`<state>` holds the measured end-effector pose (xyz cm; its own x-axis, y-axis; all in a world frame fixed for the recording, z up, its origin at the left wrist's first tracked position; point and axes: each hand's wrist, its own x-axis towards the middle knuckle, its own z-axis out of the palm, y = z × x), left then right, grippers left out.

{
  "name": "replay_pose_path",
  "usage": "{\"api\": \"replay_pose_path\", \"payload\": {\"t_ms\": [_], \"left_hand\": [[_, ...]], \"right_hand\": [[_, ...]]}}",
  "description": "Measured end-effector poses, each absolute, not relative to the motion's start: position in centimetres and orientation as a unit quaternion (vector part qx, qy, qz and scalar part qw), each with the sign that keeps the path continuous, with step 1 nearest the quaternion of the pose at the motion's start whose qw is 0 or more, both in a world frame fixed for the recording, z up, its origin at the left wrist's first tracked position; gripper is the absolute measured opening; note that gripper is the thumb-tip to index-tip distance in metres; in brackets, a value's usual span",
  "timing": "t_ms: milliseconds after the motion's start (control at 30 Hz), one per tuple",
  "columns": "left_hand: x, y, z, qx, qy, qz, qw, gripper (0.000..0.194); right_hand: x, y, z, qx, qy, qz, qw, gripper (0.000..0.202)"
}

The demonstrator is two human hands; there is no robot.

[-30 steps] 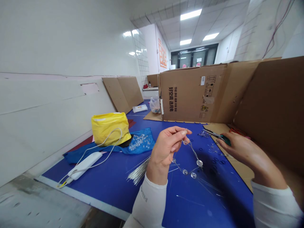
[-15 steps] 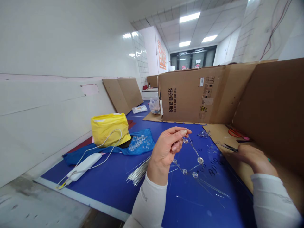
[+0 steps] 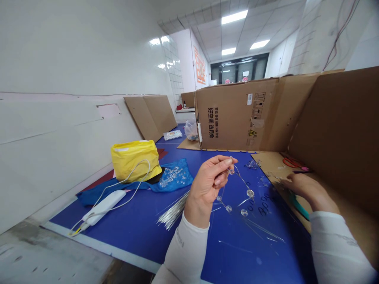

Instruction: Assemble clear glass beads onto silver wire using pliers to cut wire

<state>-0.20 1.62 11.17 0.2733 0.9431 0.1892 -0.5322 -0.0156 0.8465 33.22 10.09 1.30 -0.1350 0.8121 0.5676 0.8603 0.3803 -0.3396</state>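
My left hand is raised over the blue table, with thumb and forefinger pinching a thin wire strand of clear beads. The strand hangs in a loose loop to the right of the hand. My right hand is low over the cardboard at the right, fingers curled together beside small metal bits. A curved teal tool handle shows just below it; the rest of the tool is hidden. What the right fingertips hold cannot be made out.
A bundle of straight wires lies left of my left wrist. Clear beads sit on blue cloth near a yellow bag and a white power strip. Black rings, red-handled scissors and a tall cardboard box are at the right.
My right hand has shifted slightly left. The dark plier tips that stuck out from it are out of sight, and a teal handle now shows beneath. The left hand keeps its pinch.
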Motion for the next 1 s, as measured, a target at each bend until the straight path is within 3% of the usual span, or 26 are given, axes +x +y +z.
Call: {"api": "replay_pose_path", "payload": {"t_ms": [100, 167, 267, 367, 600, 1000], "left_hand": [[0.2, 1.6, 11.1, 0.449, 0.226, 0.562, 0.657, 0.02], [0.5, 1.7, 11.0, 0.449, 0.229, 0.565, 0.653, 0.02], [1.0, 1.8, 10.8, 0.454, 0.239, 0.568, 0.644, 0.02], [1.3, 2.0, 10.5, 0.466, 0.25, 0.572, 0.627, 0.021], [1.5, 2.3, 10.2, 0.474, 0.267, 0.58, 0.607, 0.021], [2.1, 2.2, 10.2, 0.471, 0.278, 0.584, 0.6, 0.019]], "right_hand": [[30.7, 9.4, 3.5, -0.577, -0.752, 0.032, 0.317, 0.024], [28.0, 7.9, 5.4, -0.56, -0.76, 0.083, 0.319, 0.032], [23.4, 4.7, 7.8, -0.429, -0.753, 0.317, 0.385, 0.036], [20.0, 2.3, 8.8, -0.323, -0.749, 0.417, 0.4, 0.031], [17.9, 1.6, 8.1, -0.305, -0.682, 0.506, 0.43, 0.025], [16.9, 2.3, 7.0, -0.286, -0.638, 0.554, 0.452, 0.025]]}}
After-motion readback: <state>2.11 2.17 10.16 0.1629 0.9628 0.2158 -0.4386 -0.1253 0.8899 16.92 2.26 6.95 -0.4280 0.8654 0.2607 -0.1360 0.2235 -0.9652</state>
